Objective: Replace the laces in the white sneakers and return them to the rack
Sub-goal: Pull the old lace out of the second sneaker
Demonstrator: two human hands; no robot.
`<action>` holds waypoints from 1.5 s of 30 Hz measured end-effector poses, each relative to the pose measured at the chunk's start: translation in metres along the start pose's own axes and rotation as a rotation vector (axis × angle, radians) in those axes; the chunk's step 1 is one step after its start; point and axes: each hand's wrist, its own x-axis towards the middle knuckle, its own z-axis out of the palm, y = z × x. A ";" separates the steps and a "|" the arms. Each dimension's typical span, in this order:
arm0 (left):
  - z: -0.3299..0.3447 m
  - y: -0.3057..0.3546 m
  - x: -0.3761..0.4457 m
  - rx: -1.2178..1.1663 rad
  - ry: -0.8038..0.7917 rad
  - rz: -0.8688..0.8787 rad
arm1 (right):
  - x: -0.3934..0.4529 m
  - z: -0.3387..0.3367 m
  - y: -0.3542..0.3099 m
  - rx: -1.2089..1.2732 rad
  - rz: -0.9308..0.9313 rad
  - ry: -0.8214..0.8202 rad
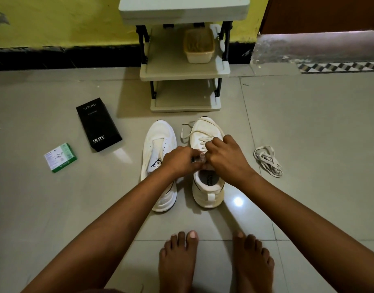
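White leather sneaker without laces sat on the left; beside it your left hand and right hand pinched the cream flat lace over the right white sneaker. You needed even tension per eyelet. Farther right lay a loose bundled lace.

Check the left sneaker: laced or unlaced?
Unlaced. The left sneaker shows bare eyelets and an exposed tongue, no lace across it; a loose lace bundle lies on the floor.
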 end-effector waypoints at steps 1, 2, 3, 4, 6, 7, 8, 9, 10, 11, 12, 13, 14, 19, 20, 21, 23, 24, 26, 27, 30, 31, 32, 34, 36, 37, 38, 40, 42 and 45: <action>-0.001 0.000 0.000 -0.009 0.001 0.002 | 0.002 -0.004 0.000 0.116 0.084 -0.025; -0.002 0.000 0.000 -0.018 0.002 0.003 | 0.004 -0.005 0.002 0.266 0.212 -0.053; -0.002 0.001 -0.001 -0.025 0.001 0.004 | 0.004 -0.007 0.003 0.458 0.351 -0.091; -0.003 0.001 -0.001 -0.029 0.000 0.005 | 0.005 -0.009 0.004 0.689 0.471 -0.128; -0.002 0.001 -0.001 -0.034 -0.001 0.009 | 0.001 -0.002 0.007 0.922 0.554 -0.110; -0.002 0.001 -0.001 -0.040 -0.002 0.004 | -0.001 -0.001 0.007 0.864 0.504 -0.118; -0.001 0.001 0.000 -0.049 -0.003 -0.006 | -0.003 0.000 0.009 0.746 0.447 -0.147; 0.000 0.001 0.000 -0.053 -0.002 -0.016 | -0.005 0.006 0.010 0.542 0.357 -0.202; 0.000 0.000 0.000 -0.052 -0.002 -0.022 | -0.007 0.008 0.009 0.392 0.284 -0.221; 0.000 0.000 -0.001 -0.049 -0.003 -0.026 | -0.009 0.009 0.008 0.257 0.218 -0.206; 0.000 0.000 -0.001 -0.047 -0.003 -0.025 | -0.009 0.011 0.007 0.170 0.168 -0.192; 0.000 0.000 -0.001 -0.047 -0.002 -0.021 | -0.010 0.012 0.006 0.155 0.146 -0.162; 0.001 0.000 -0.001 -0.049 0.004 -0.016 | -0.011 0.012 0.004 0.153 0.134 -0.157; 0.001 -0.002 -0.001 -0.068 0.021 -0.016 | -0.005 0.001 0.002 0.571 0.349 -0.035; 0.001 -0.002 0.000 -0.081 0.021 -0.014 | -0.002 -0.004 0.003 0.796 0.487 -0.044; 0.001 -0.003 -0.001 -0.090 0.023 -0.010 | -0.001 -0.004 0.005 1.006 0.564 -0.064; 0.003 -0.003 0.000 -0.088 0.034 0.003 | -0.001 -0.004 0.006 1.100 0.559 -0.081; 0.003 -0.004 0.000 -0.078 0.035 0.005 | -0.002 -0.003 0.006 1.016 0.515 -0.089; 0.004 -0.004 0.000 -0.071 0.025 -0.005 | -0.007 0.006 0.006 0.719 0.376 -0.101; 0.005 -0.004 0.001 -0.074 0.021 -0.016 | -0.010 0.010 0.007 0.561 0.295 -0.111; 0.005 -0.003 0.001 -0.071 0.023 -0.042 | -0.015 0.015 0.009 0.349 0.170 -0.109; 0.005 -0.003 0.001 -0.073 0.026 -0.049 | -0.015 0.016 0.008 0.333 0.164 -0.105; 0.005 -0.003 0.001 -0.077 0.025 -0.056 | -0.014 0.017 0.008 0.313 0.160 -0.095; 0.005 -0.003 0.001 -0.080 0.023 -0.060 | -0.013 0.016 0.008 0.320 0.178 -0.111; 0.005 -0.003 0.001 -0.076 0.020 -0.054 | -0.013 0.013 0.007 0.400 0.261 -0.080; 0.004 -0.003 0.001 -0.074 0.017 -0.046 | -0.012 0.010 0.008 0.470 0.327 -0.069; 0.005 -0.003 0.000 -0.071 0.015 -0.036 | -0.011 0.005 0.008 0.619 0.399 -0.063; 0.005 -0.002 0.000 -0.059 0.012 -0.031 | -0.007 -0.007 0.009 1.046 0.493 -0.025; 0.005 -0.003 0.000 -0.052 0.021 -0.033 | -0.005 -0.014 0.009 1.294 0.529 0.081; 0.005 -0.002 -0.002 -0.058 0.027 -0.022 | -0.007 -0.010 0.013 1.201 0.538 0.012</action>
